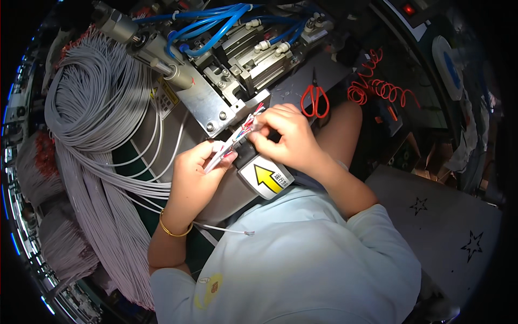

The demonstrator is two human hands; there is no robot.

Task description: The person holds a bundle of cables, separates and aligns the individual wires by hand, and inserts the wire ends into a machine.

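My left hand (pixel 198 174) is closed round a small bunch of grey cables (pixel 217 157), thumb and fingers pinching it near the stripped end. Thin coloured wires (pixel 249 125), red, white and blue among them, fan out from that end. At these wires, my right hand (pixel 287 136) has its thumb and forefinger pressed together on some of them. Both hands are just in front of the metal block of a pneumatic machine (pixel 208 105). Several grey cables run from behind my left wrist toward a large coiled bundle (pixel 97 92) at the left.
Red-handled scissors (pixel 314 102) lie right of the machine. Blue air hoses (pixel 216 29) cross its top. A coiled red hose (pixel 380 89) hangs farther right. A box with a yellow arrow (pixel 265 177) sits below my hands. Long grey cable bundles (pixel 102 232) drape down at the left.
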